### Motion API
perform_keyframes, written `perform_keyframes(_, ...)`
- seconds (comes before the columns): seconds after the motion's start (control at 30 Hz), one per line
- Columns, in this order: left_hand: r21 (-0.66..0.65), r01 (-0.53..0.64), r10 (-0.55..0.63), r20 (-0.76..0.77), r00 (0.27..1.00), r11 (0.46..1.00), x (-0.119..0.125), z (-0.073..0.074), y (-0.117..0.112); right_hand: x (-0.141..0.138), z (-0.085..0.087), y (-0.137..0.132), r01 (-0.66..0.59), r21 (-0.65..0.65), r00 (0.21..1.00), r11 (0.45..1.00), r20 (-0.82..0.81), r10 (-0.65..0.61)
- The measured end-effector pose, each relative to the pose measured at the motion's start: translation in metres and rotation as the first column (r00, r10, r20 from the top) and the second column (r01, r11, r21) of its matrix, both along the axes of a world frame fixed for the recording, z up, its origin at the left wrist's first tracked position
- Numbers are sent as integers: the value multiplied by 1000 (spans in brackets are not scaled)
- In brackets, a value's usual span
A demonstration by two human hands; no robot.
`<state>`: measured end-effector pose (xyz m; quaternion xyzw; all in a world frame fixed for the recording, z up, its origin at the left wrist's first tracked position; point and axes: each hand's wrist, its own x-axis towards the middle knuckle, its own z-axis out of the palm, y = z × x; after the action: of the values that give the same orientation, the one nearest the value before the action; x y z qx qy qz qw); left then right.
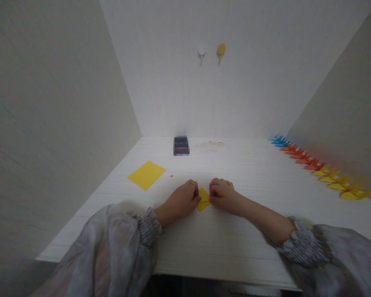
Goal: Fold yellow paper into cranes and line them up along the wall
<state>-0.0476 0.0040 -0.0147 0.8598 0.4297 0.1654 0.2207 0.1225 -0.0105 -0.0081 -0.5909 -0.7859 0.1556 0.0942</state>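
A small folded piece of yellow origami paper [203, 199] lies near the front middle of the white table, diamond-shaped with a crease line across it. My left hand [185, 199] pinches its left corner, fingers curled. On the opposite side, the curled fingers of my right hand [221, 192] grip the right corner. Both hands rest low at the tabletop, and their fingers hide the paper's two side tips. Left of my left hand lies a flat yellow paper sheet [146, 175].
Along the right wall runs a row of folded paper figures: blue [280, 140], orange [301, 156] and yellow [340, 181]. A dark pixelated block [181, 146] stands near the back wall. An orange scrap [171, 176] lies on the white table [250, 247]. Two hooks [221, 50] are on the back wall.
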Motion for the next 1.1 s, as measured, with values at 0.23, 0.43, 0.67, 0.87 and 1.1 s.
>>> perform_keyframes(0.23, -18, 26, -26, -20, 999, 1000, 1, 1, 1, -1, 2, 0, 21, -17, 1000, 1000, 18, -21)
perform_keyframes(0.43, -24, 23, -22, 2, 1000, 999, 1, 2, 1, -1, 5, -1, 32, -23, 999, 999, 4, -32)
perform_keyframes(0.67, -41, 45, -44, 14, 999, 998, 3, 2, 1, -3, 7, -2, 22, -37, 999, 999, 32, -20)
perform_keyframes(0.87, -30, 65, -63, 57, 996, 997, 1, 0, 0, -1, 2, -1, 24, -32, 999, 999, 46, -22)
perform_keyframes(1.1, -31, 106, -103, 81, 991, 994, -2, -3, -3, 7, -7, 4, 14, -45, 998, 999, -59, -17)
